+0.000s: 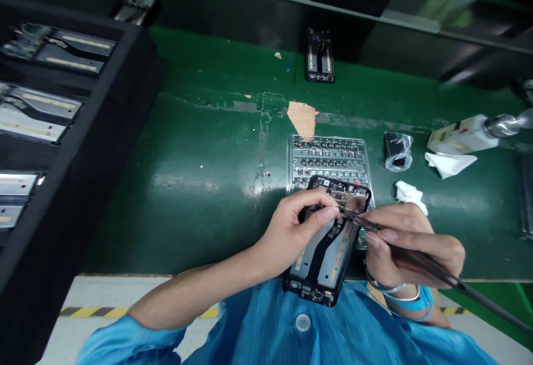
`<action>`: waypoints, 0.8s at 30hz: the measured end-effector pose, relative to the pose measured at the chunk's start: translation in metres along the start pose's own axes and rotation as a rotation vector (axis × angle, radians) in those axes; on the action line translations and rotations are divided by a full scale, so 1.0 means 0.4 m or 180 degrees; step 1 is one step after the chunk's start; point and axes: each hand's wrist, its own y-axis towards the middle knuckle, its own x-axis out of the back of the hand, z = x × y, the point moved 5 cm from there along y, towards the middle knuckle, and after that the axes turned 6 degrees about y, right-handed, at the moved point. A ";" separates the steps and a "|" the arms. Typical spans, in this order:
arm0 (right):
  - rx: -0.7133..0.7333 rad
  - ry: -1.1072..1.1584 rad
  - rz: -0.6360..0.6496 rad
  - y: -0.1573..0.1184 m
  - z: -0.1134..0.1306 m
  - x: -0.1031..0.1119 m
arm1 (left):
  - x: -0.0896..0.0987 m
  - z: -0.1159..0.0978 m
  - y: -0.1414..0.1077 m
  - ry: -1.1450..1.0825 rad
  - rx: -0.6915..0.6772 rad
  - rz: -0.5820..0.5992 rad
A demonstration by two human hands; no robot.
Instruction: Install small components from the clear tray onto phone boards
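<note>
Your left hand (291, 234) holds the phone frame (322, 268), long axis away from you, and your right hand (410, 246) pinches tweezers (441, 272) at its far end.

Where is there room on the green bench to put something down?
Green bench top shows between the black rack and the clear parts tray. Crowded around the left hand and right hand, holding a phone frame and tweezers.
</note>
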 end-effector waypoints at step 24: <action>-0.0080 0.0063 -0.0697 -0.007 -0.011 0.011 | -0.007 -0.002 -0.007 0.0173 -0.0047 0.0130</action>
